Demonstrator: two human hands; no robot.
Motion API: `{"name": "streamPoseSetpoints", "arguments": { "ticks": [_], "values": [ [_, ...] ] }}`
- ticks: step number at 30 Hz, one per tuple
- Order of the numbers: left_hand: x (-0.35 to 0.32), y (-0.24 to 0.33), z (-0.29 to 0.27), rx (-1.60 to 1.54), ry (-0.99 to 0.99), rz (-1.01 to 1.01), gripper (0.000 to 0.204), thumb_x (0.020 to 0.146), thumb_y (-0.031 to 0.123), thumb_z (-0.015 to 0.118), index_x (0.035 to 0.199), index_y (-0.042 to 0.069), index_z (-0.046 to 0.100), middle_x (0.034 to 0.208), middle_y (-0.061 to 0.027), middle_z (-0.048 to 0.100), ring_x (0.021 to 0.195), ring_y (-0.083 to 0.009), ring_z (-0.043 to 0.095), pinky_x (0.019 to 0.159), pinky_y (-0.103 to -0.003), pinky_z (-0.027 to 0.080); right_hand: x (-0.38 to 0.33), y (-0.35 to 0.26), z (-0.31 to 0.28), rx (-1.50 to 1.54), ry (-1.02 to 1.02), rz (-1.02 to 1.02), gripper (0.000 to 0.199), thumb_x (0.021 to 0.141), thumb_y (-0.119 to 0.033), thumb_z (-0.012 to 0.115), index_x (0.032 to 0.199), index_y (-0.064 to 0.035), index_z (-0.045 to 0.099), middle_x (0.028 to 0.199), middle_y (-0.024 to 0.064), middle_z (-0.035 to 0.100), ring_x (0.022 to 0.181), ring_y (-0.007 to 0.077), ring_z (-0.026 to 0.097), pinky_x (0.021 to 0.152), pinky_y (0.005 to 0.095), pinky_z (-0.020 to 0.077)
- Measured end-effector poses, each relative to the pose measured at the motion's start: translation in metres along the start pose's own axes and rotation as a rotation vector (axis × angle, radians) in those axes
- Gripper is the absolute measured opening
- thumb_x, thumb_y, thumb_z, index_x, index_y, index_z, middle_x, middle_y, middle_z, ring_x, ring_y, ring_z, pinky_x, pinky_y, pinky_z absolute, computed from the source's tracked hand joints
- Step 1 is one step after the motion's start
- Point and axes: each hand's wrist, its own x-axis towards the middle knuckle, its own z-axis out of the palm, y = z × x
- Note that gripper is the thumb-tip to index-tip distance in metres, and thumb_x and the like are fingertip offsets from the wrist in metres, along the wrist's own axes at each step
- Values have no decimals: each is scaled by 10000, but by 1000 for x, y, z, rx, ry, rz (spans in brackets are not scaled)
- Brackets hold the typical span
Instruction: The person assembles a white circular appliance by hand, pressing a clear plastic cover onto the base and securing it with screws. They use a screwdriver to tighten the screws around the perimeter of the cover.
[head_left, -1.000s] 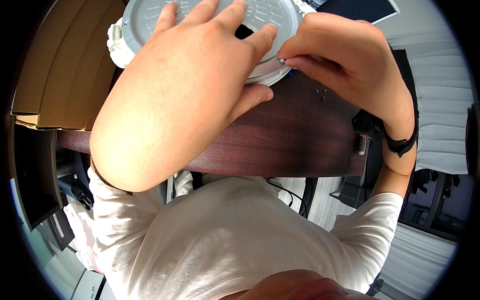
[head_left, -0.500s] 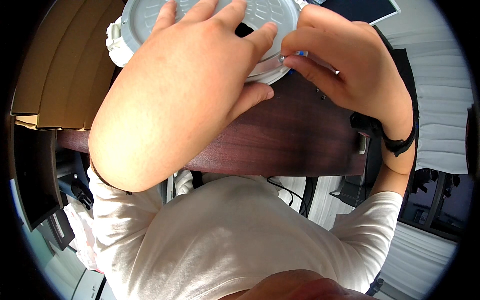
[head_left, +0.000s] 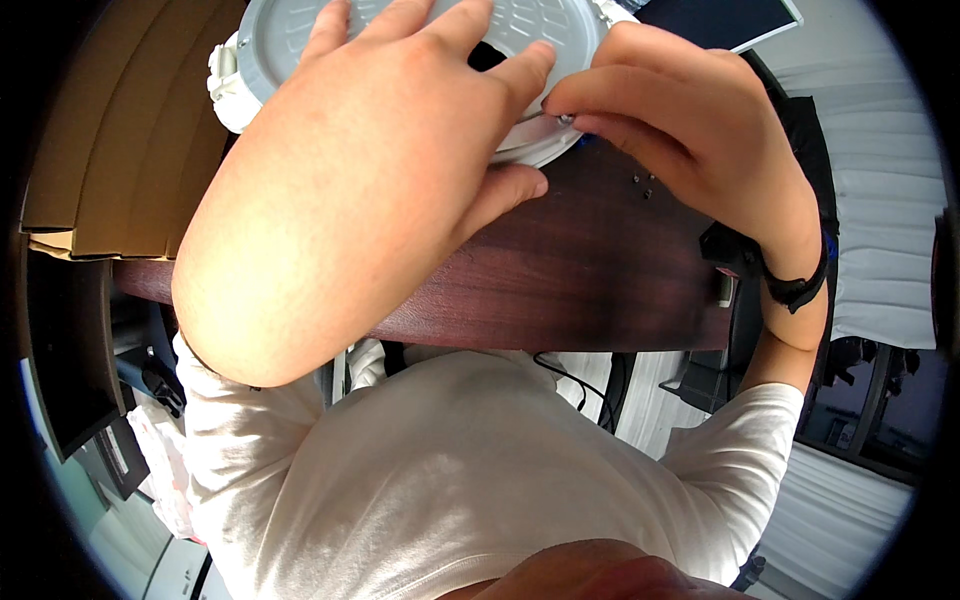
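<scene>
At the desk's far side, cut off by the view's top edge, lies a round grey metal plate (head_left: 537, 38) in a white plastic housing (head_left: 226, 90). My left hand (head_left: 400, 110) rests on the plate, fingers spread and thumb over the near rim. It holds nothing and covers much of the plate. A dark opening (head_left: 487, 57) shows beside its index finger. My right hand (head_left: 690, 125) is closed in a pinch at the right near rim, touching a small silvery metal piece (head_left: 566, 119), perhaps a screw. The fingertips partly hide this piece.
Several tiny metal bits (head_left: 643, 186) lie on the dark reddish-brown desk (head_left: 560, 270) near my right hand. A cardboard box (head_left: 120, 120) stands at the left. A dark panel with a pale frame (head_left: 715, 20) is at the far right. White pleated curtains (head_left: 890, 200) hang at the right.
My right thumb and index finger have shifted slightly around the metal piece, and the blue bit beside them is now mostly out of sight. The left hand and plate have barely moved.
</scene>
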Motion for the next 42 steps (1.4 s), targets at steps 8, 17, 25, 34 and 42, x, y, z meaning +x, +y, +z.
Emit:
{"name": "streamPoseSetpoints", "arguments": {
  "ticks": [8, 17, 25, 34, 42],
  "values": [
    [3, -2, -3, 3, -74, -14, 662, 850, 380, 752, 1432, 113, 581, 1446, -232, 531, 1383, -457, 454, 1122, -635, 368, -1, 2, 3, -32, 33, 0, 148, 901, -192, 730, 957, -93, 635, 843, 97, 544, 695, 311, 592, 610, 371, 477],
    [5, -5, -2, -41, -26, 9, 664, 842, 381, 760, 1425, 117, 586, 1442, -229, 532, 1375, -450, 462, 1117, -634, 374, -5, 5, 7, -26, 75, 22, 146, 902, -207, 734, 960, -102, 651, 838, 87, 545, 698, 307, 595, 613, 368, 479],
    [3, 0, -1, -35, -40, -14, 684, 841, 393, 759, 1449, 136, 576, 1447, -228, 535, 1389, -450, 458, 1128, -633, 370, -5, 7, 10, 43, 97, -2, 100, 903, -184, 730, 951, -104, 693, 840, 65, 569, 682, 289, 610, 604, 358, 491],
    [25, 13, -28, 37, -450, -174, 673, 844, 393, 757, 1440, 130, 583, 1447, -229, 537, 1392, -447, 458, 1129, -637, 367, -6, 5, 15, -102, 119, -11, 172, 899, -239, 743, 939, -101, 646, 840, 68, 559, 656, 279, 607, 579, 355, 476],
    [2, -5, -4, -44, -81, -36, 679, 845, 377, 760, 1454, 139, 575, 1467, -231, 522, 1409, -460, 440, 1139, -635, 357, -11, 6, 16, 95, 122, -2, 151, 834, -17, 792, 981, -43, 766, 899, 57, 664, 710, 158, 618, 605, 261, 492]
  ]
}}
